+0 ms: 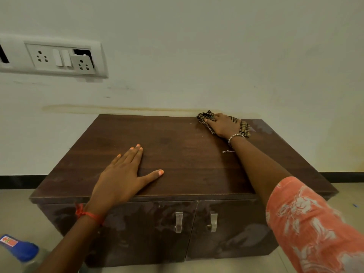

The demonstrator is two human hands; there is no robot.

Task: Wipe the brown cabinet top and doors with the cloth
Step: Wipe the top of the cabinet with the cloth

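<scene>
Brown wooden cabinet top (pixel 187 154), mid-wipe.
Flat-fingered right hand (pixel 224 126) is pressing checked brown cloth (pixel 205 116) at one o'clock; left hand (pixel 120 178) is lying released at seven.

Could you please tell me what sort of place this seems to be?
Probably a room in a home, though I cannot tell which room: a low brown cabinet stands against a plain white wall that carries a switch-and-socket panel, on a light floor with dark skirting.

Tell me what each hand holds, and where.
The right hand presses the cloth at its middle onto the cabinet top; the left hand lies flat, holding nothing.
</scene>
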